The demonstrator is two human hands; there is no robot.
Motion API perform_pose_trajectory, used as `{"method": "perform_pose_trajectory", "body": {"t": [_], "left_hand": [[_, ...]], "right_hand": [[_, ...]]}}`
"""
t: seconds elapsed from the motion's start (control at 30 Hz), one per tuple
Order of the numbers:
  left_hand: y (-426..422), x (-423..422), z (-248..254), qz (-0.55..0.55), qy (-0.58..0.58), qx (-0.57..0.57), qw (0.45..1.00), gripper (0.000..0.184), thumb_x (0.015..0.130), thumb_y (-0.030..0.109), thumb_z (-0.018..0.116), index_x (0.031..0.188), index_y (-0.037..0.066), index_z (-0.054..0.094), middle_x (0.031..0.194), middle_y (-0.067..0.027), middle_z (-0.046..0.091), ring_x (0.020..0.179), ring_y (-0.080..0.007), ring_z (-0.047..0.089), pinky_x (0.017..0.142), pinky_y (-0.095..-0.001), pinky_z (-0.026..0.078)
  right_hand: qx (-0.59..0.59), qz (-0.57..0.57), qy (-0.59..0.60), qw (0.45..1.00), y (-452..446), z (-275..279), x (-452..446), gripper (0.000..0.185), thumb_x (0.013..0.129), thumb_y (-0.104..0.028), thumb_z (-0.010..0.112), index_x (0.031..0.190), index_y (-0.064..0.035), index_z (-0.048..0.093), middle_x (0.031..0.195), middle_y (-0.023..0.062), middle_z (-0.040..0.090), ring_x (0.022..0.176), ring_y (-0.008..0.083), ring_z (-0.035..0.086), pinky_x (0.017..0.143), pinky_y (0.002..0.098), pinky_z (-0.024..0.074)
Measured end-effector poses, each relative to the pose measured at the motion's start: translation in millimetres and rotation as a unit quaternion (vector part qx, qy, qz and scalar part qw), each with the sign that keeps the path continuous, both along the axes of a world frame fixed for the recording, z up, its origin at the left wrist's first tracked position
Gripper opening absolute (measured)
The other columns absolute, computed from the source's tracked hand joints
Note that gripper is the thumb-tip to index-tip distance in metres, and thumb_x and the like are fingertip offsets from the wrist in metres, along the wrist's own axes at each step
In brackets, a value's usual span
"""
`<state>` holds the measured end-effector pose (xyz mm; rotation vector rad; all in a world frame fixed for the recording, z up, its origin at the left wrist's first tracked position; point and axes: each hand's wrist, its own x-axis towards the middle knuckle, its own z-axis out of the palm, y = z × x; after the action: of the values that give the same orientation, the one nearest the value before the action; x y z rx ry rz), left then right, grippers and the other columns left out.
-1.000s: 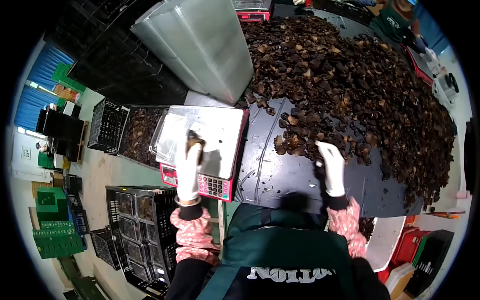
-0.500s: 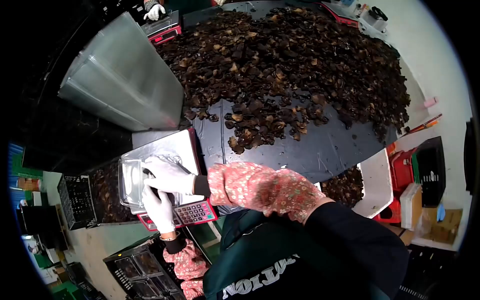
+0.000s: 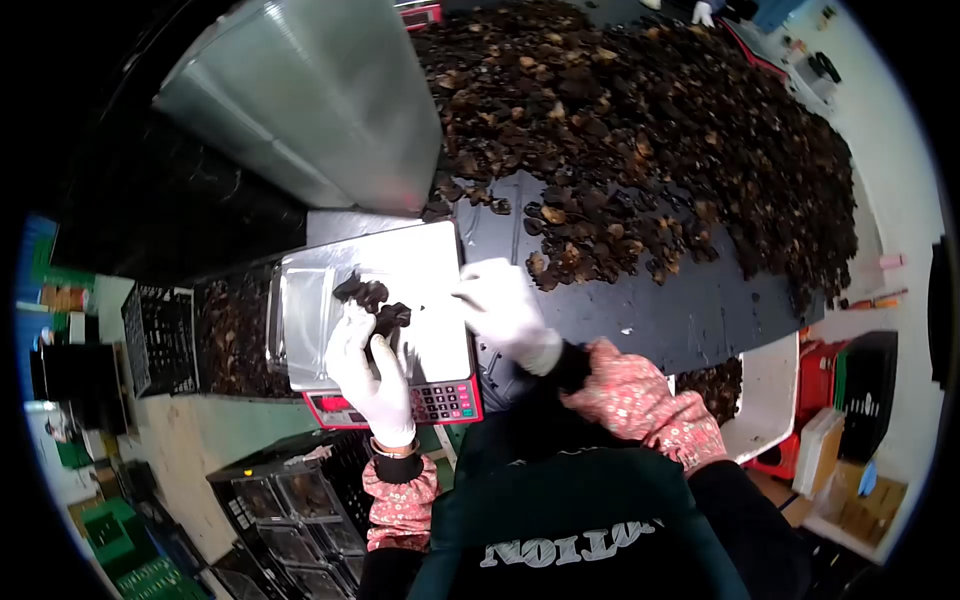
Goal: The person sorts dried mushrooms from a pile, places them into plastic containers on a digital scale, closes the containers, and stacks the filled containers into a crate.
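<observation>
Dark, curled wood ear mushroom pieces (image 3: 372,296) lie together over the scale, at the fingertips of my left hand (image 3: 372,385). That white-gloved hand has its thumb apart from its fingers, beside a clear plastic box (image 3: 300,285). The box sits on the silver plate (image 3: 435,262) of a red weighing scale with a keypad (image 3: 440,402). My right hand (image 3: 508,312), also gloved, hovers at the plate's right edge with its fingers stretched toward the left. Nothing shows in it.
A large mushroom heap (image 3: 640,130) covers the dark tabletop (image 3: 620,320). Tall stacked clear boxes (image 3: 310,110) stand behind the scale. Black crates (image 3: 160,340) are at the left, a white tub (image 3: 770,390) at the right. Another person's gloved hand (image 3: 703,14) shows at the far side.
My right hand has left the box and moved right to the plate's edge. The mushroom pieces by my left hand are now uncovered. The whole view has shifted.
</observation>
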<state>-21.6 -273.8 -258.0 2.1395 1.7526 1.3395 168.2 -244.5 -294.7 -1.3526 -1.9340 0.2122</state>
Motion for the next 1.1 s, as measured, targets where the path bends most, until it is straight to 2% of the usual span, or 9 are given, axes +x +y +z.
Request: {"method": "perform_pose_trajectory", "body": {"t": [0.07,0.4,0.47,0.53,0.57,0.6,0.67,0.87,1.1], "left_hand": [[9,5,-6,-0.026,0.021,-0.046,0.998,0.026,0.088,0.004,0.063,0.114,0.000,0.066,0.115,-0.0172,0.064,0.123,-0.0377,0.054,0.107,-0.0455,0.039],[12,2,-15,0.024,0.090,-0.062,0.994,0.030,0.095,0.011,0.057,0.120,-0.003,0.063,0.126,-0.0212,0.060,0.119,-0.0377,0.056,0.104,-0.0469,0.041],[7,5,-8,0.030,0.077,-0.013,0.996,0.029,0.095,0.006,0.056,0.121,-0.004,0.062,0.126,-0.0194,0.061,0.118,-0.0346,0.057,0.104,-0.0443,0.041],[-1,17,-3,0.025,0.022,0.003,0.999,0.027,0.095,0.000,0.054,0.120,-0.005,0.062,0.124,-0.0190,0.061,0.116,-0.0333,0.058,0.103,-0.0424,0.042],[-4,24,-5,0.011,-0.001,-0.014,1.000,0.026,0.095,-0.003,0.053,0.119,-0.005,0.063,0.119,-0.0175,0.063,0.113,-0.0313,0.059,0.102,-0.0407,0.044],[-7,34,-7,-0.012,-0.043,-0.033,0.998,0.024,0.096,-0.002,0.053,0.117,-0.005,0.063,0.113,-0.0164,0.065,0.108,-0.0299,0.061,0.099,-0.0397,0.046],[-14,62,-14,-0.066,-0.059,-0.080,0.993,0.023,0.096,-0.002,0.054,0.116,-0.003,0.064,0.110,-0.0152,0.066,0.105,-0.0293,0.063,0.096,-0.0390,0.047],[-22,165,-47,-0.271,-0.020,-0.197,0.942,0.017,0.093,0.003,0.058,0.107,0.001,0.066,0.104,-0.0159,0.067,0.098,-0.0317,0.065,0.090,-0.0378,0.051],[-32,241,-76,-0.323,0.037,-0.247,0.913,0.017,0.095,0.015,0.058,0.107,0.006,0.066,0.097,-0.0131,0.064,0.090,-0.0321,0.065,0.080,-0.0375,0.051]], "right_hand": [[0.031,-0.038,-0.109,0.993,3,-5,-31,0.033,0.077,-0.030,0.069,0.101,-0.0071,0.069,0.119,0.0083,0.061,0.115,0.0263,0.052,0.099,0.0448,0.0386],[0.020,-0.055,-0.072,0.996,-9,-13,-16,0.015,0.075,-0.022,0.066,0.078,-0.0076,0.068,0.085,0.0055,0.063,0.100,0.0254,0.056,0.098,0.0389,0.0425],[-0.111,-0.007,-0.022,0.994,-34,-14,30,0.012,0.080,-0.018,0.065,0.079,-0.0064,0.067,0.085,0.0076,0.063,0.090,0.0267,0.060,0.086,0.0370,0.0491],[-0.022,-0.047,0.101,0.994,-78,-37,88,0.013,0.086,-0.017,0.062,0.081,-0.0059,0.066,0.084,0.0099,0.062,0.080,0.0289,0.062,0.074,0.0388,0.0521],[-0.071,-0.059,0.168,0.981,-101,-31,122,0.008,0.086,-0.015,0.065,0.084,-0.0067,0.065,0.084,0.0111,0.062,0.076,0.0295,0.064,0.069,0.0393,0.0526],[-0.202,-0.031,0.006,0.979,-125,-42,163,0.007,0.084,-0.012,0.064,0.080,-0.0065,0.061,0.084,0.0128,0.062,0.081,0.0321,0.064,0.071,0.0404,0.0536],[-0.276,-0.173,-0.014,0.945,-171,-49,215,0.005,0.086,-0.010,0.061,0.085,-0.0071,0.064,0.087,0.0129,0.064,0.085,0.0328,0.066,0.074,0.0405,0.0542],[-0.146,-0.318,0.045,0.936,-202,-57,303,0.011,0.088,-0.011,0.062,0.096,-0.0076,0.069,0.091,0.0114,0.067,0.085,0.0299,0.067,0.076,0.0355,0.0545],[0.008,-0.375,0.050,0.926,-118,-78,297,0.045,0.084,-0.016,0.072,0.128,-0.0100,0.063,0.098,0.0093,0.064,0.082,0.0247,0.066,0.074,0.0320,0.0536]]}}
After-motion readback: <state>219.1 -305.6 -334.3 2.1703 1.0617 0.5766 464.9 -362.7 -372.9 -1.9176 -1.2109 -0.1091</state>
